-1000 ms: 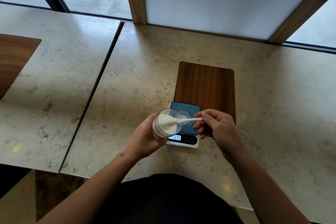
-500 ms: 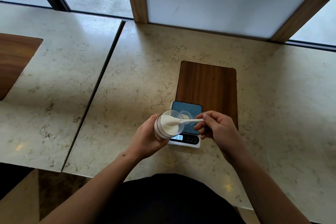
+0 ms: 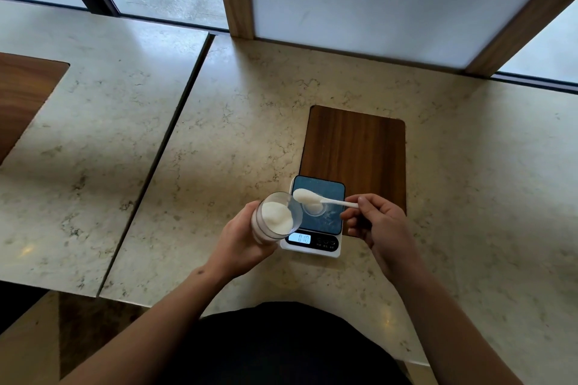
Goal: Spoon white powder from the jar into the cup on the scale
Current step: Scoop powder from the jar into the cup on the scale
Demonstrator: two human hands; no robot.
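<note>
Our left hand (image 3: pixel 242 239) wraps around the tilted jar (image 3: pixel 275 218), half full of white powder, just left of the scale (image 3: pixel 316 217). Our right hand (image 3: pixel 375 222) pinches the spoon (image 3: pixel 319 198) handle. The small clear cup (image 3: pixel 313 209) sits on the scale. The heaped spoon, in the jar a second ago, now hovers over the cup.

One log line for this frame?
left hand: holds jar | right hand: loaded spoon above cup | scale: lit
</note>
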